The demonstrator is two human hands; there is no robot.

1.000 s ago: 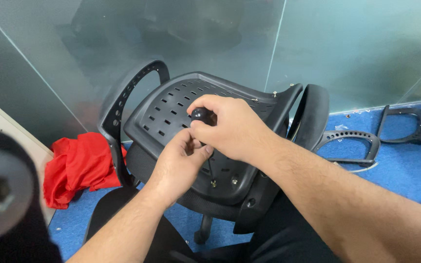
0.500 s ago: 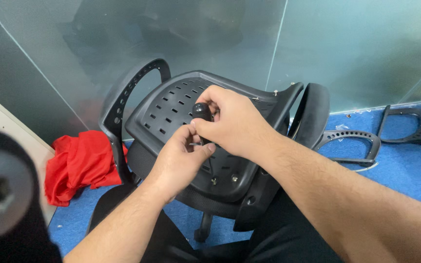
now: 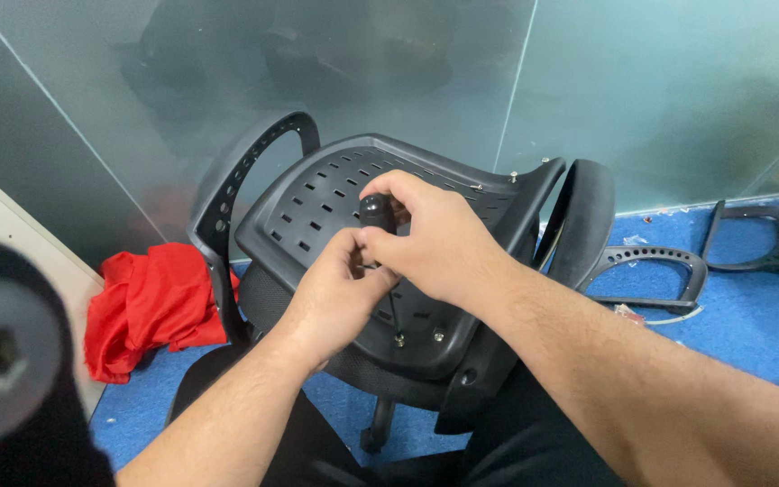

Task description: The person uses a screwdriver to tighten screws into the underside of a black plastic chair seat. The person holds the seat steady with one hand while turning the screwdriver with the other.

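A black plastic chair seat [image 3: 335, 212] lies tilted on my lap, its perforated underside facing up, with a curved armrest [image 3: 236, 171] on the left and another [image 3: 579, 221] on the right. My right hand [image 3: 439, 239] is closed around the black handle of a screwdriver [image 3: 374, 212]. Its thin shaft runs down to a screw [image 3: 399, 339] near the seat's front edge. My left hand [image 3: 335, 293] pinches the shaft just under the handle.
A red cloth [image 3: 151, 302] lies on the blue floor [image 3: 732, 311] at left. Loose black armrest frames [image 3: 651, 271] [image 3: 755, 234] lie on the floor at right. Frosted glass panels [image 3: 660, 90] stand behind. A blurred black round object [image 3: 6, 361] fills the lower left.
Both hands stay on the screwdriver; the grip has shifted slightly, as in turning it. The seat has not moved.
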